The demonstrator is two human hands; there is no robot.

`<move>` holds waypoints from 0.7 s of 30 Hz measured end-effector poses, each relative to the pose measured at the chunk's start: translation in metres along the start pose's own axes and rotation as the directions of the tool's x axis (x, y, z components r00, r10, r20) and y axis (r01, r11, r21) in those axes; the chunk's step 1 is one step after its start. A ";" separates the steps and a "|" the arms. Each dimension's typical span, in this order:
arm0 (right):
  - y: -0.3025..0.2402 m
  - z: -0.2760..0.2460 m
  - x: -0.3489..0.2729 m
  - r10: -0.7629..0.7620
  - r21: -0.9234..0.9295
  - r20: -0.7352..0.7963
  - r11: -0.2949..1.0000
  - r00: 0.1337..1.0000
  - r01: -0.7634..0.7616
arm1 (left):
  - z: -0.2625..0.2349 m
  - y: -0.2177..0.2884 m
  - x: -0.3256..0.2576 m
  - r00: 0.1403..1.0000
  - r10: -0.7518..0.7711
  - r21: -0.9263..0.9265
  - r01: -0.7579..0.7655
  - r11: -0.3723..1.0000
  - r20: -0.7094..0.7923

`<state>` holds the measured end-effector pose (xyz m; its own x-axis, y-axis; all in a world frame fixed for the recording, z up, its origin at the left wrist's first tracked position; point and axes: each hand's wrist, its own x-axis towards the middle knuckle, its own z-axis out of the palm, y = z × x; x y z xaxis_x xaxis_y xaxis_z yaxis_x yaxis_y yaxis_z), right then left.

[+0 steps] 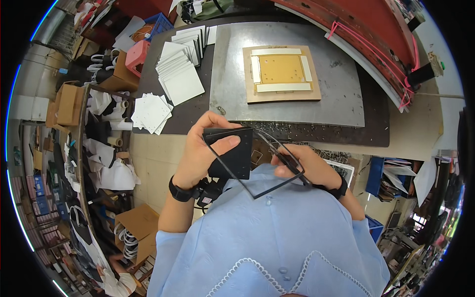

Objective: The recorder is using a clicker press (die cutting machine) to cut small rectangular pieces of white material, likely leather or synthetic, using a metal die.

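Observation:
My left hand [205,148] pinches a black square sheet [230,163] with small holes near its edges, thumb on the front and fingers behind. The sheet hangs upright before my chest. A thin black square frame-like strip [227,171] loops from the sheet's upper left corner down and across to my right hand [302,163]. Closed in that hand is a slim, dark pointed tool [287,159], whose tip points toward the sheet's upper right corner. Whether it is scissors or tweezers I cannot tell.
Beyond my hands, a wooden cutting-die board [316,94] with yellow and pale strips lies on a metal plate [341,106]. White square sheets [183,81] are stacked to its left, with smaller white pieces [151,113] nearer. Red machinery [366,29] stands at far right; a cluttered rack [84,148] is at left.

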<state>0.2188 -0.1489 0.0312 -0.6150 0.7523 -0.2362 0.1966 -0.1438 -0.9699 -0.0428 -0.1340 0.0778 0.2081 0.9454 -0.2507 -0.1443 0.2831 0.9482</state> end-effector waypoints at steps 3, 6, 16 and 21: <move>-0.006 -0.009 -0.005 0.137 0.163 0.207 0.971 0.969 -0.172 | -0.006 0.000 0.000 1.000 -0.021 0.057 0.020 0.998 0.019; -0.010 -0.015 -0.008 0.107 0.247 0.296 0.951 0.949 -0.184 | -0.007 0.009 -0.002 0.997 -0.060 0.104 0.055 0.993 0.043; 0.000 -0.008 -0.008 0.087 0.207 0.261 0.968 0.961 -0.144 | 0.002 0.011 -0.009 0.998 0.054 0.190 -0.060 0.980 0.037; -0.004 0.003 -0.005 0.094 0.292 0.208 0.944 0.974 -0.154 | 0.011 0.006 -0.010 0.998 0.054 0.155 -0.049 0.987 -0.028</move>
<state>0.2188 -0.1545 0.0361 -0.7391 0.5849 -0.3339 0.0573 -0.4394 -0.8965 -0.0352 -0.1439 0.0880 0.1725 0.9635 -0.2045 -0.0027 0.2081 0.9781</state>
